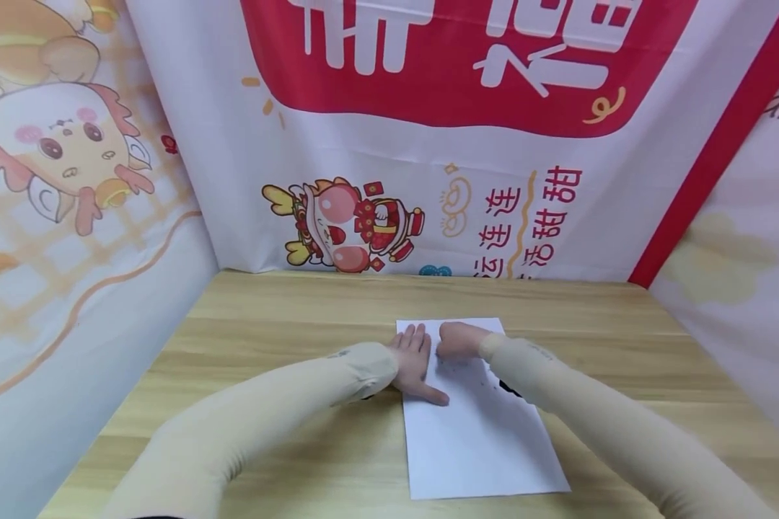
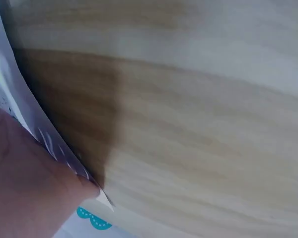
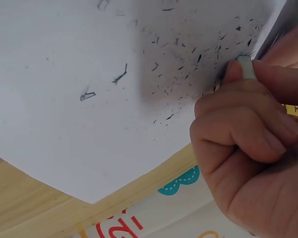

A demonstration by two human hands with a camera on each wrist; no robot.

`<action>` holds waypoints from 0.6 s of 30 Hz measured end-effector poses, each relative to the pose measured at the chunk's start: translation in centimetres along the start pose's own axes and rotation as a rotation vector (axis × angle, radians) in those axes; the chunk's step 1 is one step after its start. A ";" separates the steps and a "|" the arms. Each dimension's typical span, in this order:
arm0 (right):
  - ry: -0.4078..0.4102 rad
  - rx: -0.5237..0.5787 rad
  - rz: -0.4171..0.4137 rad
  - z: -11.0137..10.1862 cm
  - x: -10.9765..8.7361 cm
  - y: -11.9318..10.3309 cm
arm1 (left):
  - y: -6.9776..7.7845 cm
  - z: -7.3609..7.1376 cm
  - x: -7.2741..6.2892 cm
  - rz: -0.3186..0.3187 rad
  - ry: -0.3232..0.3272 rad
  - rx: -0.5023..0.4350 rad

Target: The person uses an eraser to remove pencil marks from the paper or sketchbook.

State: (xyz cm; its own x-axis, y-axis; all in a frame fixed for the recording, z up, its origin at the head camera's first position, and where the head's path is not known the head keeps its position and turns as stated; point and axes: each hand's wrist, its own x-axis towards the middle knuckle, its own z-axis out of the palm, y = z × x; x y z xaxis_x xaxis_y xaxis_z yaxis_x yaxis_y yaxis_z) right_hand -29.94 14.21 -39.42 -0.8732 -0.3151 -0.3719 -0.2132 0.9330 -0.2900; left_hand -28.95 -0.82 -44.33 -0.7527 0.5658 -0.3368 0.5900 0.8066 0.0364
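A white sheet of paper point(image 1: 480, 440) lies on the wooden table, long side running away from me. My left hand point(image 1: 415, 364) presses flat on its upper left edge, fingers spread and thumb pointing right. Beside it, my right hand point(image 1: 461, 341) is curled over the paper's upper part. In the right wrist view, its thumb and index finger pinch a small pale eraser point(image 3: 247, 68) against the sheet near one edge. Dark eraser crumbs point(image 3: 188, 67) are scattered around the tip, and a few faint pencil marks point(image 3: 88, 94) show further off. The left wrist view shows only part of the left hand point(image 2: 35, 183).
The wooden table point(image 1: 285, 432) stretches out on both sides of the sheet. A printed white and red cloth point(image 1: 376, 137) hangs along its back edge. More patterned cloth point(image 1: 58, 288) covers the left side, and another cloth point(image 1: 740, 216) hangs at the right.
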 end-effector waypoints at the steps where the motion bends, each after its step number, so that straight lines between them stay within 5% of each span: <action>1: -0.001 0.007 0.007 0.0 0.0 0.1 | -0.2 -0.2 -0.2 0.009 0.018 0.007; 6: 0.001 -0.011 0.020 0.3 0.2 -0.3 | -1.1 -0.5 -1.2 0.023 0.096 -0.010; 12: 0.004 -0.041 0.020 0.0 -0.1 -1.0 | -1.5 -0.7 -1.4 0.027 0.091 -0.013; 18: 0.012 0.070 0.074 0.4 -0.4 -0.2 | -1.3 -0.5 -1.1 0.034 0.085 0.009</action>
State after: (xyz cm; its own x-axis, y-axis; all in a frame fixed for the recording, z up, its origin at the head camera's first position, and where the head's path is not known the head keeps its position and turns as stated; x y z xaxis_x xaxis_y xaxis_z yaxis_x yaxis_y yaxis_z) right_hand -29.31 14.06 -39.55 -0.8907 -0.2433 -0.3839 -0.1174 0.9391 -0.3229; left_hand -28.99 -2.40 -43.56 -0.7540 0.6055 -0.2548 0.6179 0.7853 0.0376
